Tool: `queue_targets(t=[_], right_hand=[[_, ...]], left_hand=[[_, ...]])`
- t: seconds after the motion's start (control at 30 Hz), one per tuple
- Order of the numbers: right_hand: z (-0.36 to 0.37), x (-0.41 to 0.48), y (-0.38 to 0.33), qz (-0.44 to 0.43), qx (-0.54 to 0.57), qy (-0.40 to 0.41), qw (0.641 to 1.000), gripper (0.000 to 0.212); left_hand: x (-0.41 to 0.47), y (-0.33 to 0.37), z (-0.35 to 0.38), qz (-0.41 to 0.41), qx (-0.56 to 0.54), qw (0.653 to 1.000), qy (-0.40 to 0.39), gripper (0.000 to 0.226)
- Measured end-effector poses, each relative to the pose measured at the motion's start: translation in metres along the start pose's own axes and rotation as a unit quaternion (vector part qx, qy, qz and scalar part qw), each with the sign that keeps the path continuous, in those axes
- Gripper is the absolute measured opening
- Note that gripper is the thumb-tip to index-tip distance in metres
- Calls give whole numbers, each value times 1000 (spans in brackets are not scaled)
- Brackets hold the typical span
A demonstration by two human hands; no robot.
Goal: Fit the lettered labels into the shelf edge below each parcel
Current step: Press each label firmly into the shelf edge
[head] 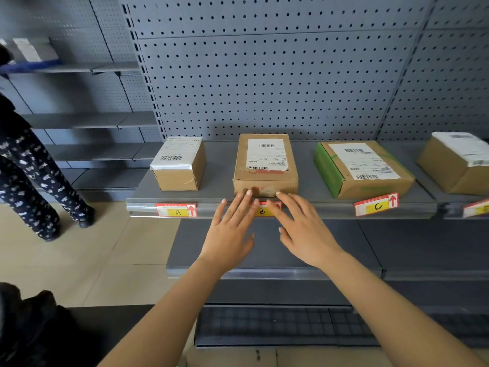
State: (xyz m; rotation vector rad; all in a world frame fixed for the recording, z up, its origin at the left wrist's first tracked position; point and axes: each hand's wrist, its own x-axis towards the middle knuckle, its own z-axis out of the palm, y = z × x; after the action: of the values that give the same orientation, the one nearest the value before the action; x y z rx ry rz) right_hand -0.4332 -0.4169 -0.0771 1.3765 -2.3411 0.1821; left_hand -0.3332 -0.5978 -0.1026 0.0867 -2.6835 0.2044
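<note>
Several cardboard parcels stand on a grey shelf. Its clear front edge strip (pixel 143 207) holds label A (pixel 176 210) under the left parcel (pixel 180 165). Label B (pixel 262 211) sits in the strip under the middle parcel (pixel 265 165), partly covered by my fingers. Label C (pixel 375 205) hangs tilted under the green-sided parcel (pixel 362 168). My left hand (pixel 230 231) and my right hand (pixel 301 229) are both flat with fingers spread, fingertips at the strip on either side of label B. Neither holds anything.
A fourth parcel (pixel 457 162) stands at the far right with another label (pixel 476 207) below it, cut off by the frame. A lower grey shelf (pixel 264 271) juts out beneath my wrists. A person in patterned trousers (pixel 34 186) stands at the left.
</note>
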Motion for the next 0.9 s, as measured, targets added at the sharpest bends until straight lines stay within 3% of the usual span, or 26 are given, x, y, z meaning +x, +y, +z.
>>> queue_targets(t=[0.73, 0.9], right_hand=[[0, 1, -4, 32, 16, -22, 999, 68], [-9, -2, 0, 46, 46, -11, 998, 58]], left_hand=[[1, -10, -2, 8, -30, 999, 12, 77], [0, -2, -2, -14, -58, 998, -5, 77]])
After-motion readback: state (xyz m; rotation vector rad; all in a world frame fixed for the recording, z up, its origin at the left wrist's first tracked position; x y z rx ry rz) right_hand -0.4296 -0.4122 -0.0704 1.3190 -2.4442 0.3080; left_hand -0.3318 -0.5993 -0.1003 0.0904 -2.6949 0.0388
